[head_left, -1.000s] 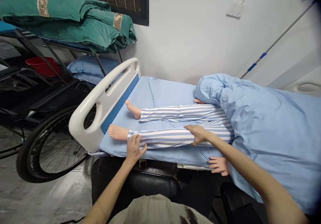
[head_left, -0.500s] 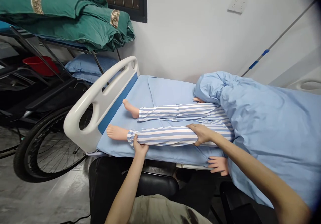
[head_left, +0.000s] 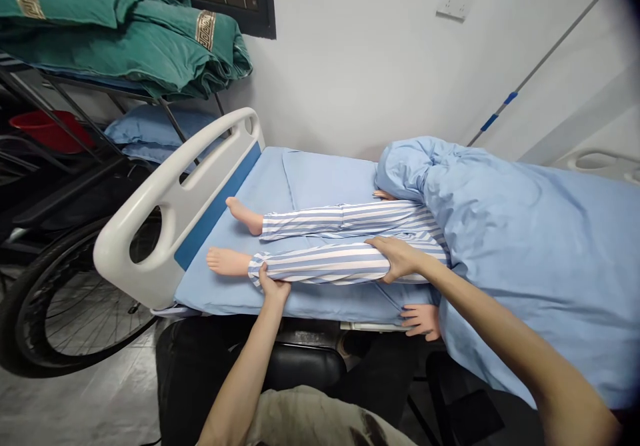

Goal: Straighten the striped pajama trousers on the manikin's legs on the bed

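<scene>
Manikin's near leg (head_left: 325, 263) lies along the bed's (head_left: 325, 176) near edge. Right hand's (head_left: 397, 259) fingers clamp it mid-length; left hand's (head_left: 275, 288) fingers, hidden beneath the trouser cuff (head_left: 257, 264): closure indeterminable. Loose support there could let the foot (head_left: 228, 261) drop.

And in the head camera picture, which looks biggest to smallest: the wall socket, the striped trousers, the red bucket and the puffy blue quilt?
1. puffy blue quilt
2. striped trousers
3. red bucket, partly hidden
4. wall socket

That's only how big they look here.
</scene>
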